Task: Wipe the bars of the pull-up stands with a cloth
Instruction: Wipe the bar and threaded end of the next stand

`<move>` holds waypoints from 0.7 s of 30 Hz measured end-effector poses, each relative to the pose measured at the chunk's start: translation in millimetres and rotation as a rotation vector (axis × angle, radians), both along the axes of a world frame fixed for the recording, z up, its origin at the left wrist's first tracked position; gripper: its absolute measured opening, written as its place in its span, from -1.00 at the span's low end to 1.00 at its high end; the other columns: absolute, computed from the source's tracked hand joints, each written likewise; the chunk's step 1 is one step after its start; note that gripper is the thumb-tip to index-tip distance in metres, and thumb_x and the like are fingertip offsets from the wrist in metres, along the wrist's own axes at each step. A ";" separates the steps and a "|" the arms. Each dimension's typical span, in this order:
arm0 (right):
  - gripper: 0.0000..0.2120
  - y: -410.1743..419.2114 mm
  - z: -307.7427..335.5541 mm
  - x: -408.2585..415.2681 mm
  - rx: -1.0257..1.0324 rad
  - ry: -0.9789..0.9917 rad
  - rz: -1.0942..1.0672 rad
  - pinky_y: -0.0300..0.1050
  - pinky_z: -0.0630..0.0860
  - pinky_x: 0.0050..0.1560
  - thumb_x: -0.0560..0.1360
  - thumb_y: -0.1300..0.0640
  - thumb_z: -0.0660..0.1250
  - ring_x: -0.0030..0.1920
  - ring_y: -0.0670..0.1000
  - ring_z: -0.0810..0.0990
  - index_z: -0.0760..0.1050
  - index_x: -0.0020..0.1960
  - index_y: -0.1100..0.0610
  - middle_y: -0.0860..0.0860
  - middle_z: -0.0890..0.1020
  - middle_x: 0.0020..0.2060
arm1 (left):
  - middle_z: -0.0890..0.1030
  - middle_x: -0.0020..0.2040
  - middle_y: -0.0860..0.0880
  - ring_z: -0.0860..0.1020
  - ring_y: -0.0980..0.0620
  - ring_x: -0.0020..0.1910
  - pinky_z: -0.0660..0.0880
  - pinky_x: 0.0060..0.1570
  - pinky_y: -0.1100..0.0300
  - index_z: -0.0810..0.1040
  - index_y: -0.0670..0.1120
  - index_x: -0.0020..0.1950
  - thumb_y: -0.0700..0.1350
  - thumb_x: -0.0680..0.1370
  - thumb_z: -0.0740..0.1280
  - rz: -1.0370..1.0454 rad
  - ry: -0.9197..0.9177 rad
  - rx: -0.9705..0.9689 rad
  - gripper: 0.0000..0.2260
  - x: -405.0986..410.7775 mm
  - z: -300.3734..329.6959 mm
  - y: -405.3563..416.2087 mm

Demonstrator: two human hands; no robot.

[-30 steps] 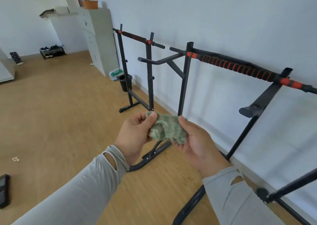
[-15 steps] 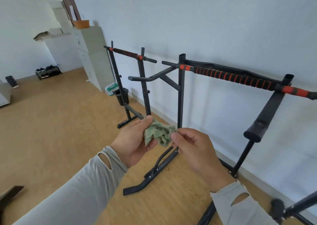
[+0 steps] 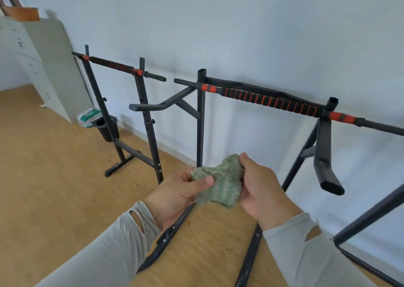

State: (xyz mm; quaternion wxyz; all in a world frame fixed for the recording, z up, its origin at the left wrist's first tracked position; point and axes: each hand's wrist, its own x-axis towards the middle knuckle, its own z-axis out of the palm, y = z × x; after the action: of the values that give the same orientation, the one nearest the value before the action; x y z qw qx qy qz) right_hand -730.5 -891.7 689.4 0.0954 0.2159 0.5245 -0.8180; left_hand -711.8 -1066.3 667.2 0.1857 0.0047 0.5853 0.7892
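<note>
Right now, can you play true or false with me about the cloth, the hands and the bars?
1. Both hands hold the cloth. True: left hand and right hand grip it.
2. The cloth is red. False: it is green.
3. The cloth touches the near bar. False: it is held below, apart from it.
4. Two stands line the wall. True: a far bar shows too.
5. A bucket hangs on the far stand. True.

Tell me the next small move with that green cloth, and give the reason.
Probably lift the green cloth up onto the near bar's red-and-black wrapped section and begin wiping. The cloth is bunched between the left hand and the right hand, both holding it below the bar and touching no part of the stand, so wiping does not look started on this bar.
</note>
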 end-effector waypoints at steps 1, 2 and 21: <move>-0.73 -3.7 1.9 -3.7 -0.001 0.004 0.010 0.05 0.68 -0.11 0.66 0.04 0.33 -0.09 0.16 0.75 0.59 0.11 0.27 0.21 0.74 -0.03 | 0.70 0.09 -0.21 0.69 -0.11 0.04 0.63 -0.02 0.12 0.68 -0.20 0.07 -0.10 0.53 0.39 0.043 -0.015 0.016 -0.79 -8.1 -0.6 -2.4; -0.74 -6.5 1.4 -7.6 0.004 0.028 0.036 0.04 0.68 -0.11 0.64 0.08 0.37 -0.10 0.14 0.75 0.55 0.19 0.27 0.20 0.74 0.00 | 0.71 0.05 -0.22 0.70 -0.11 -0.01 0.64 -0.07 0.11 0.68 -0.21 0.05 -0.08 0.56 0.37 0.087 -0.040 0.031 -0.78 -16.0 -0.3 -4.7; -0.80 -63.5 14.9 -37.2 1.438 0.384 0.284 -0.36 0.36 -0.01 0.56 0.03 0.42 0.06 -0.18 0.48 0.57 0.18 -0.06 -0.16 0.49 0.04 | 0.69 0.03 0.19 0.65 0.22 0.02 0.59 0.15 0.15 0.58 0.19 0.22 -0.08 0.50 0.47 -0.237 0.535 -0.639 -0.68 -127.3 19.1 -78.3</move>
State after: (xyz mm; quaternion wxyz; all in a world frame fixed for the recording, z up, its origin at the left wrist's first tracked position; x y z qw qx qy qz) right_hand -767.7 -955.3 704.3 -0.0577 0.0091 0.9589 -0.2775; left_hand -839.1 -1144.6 686.3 0.1090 0.2184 0.8231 0.5127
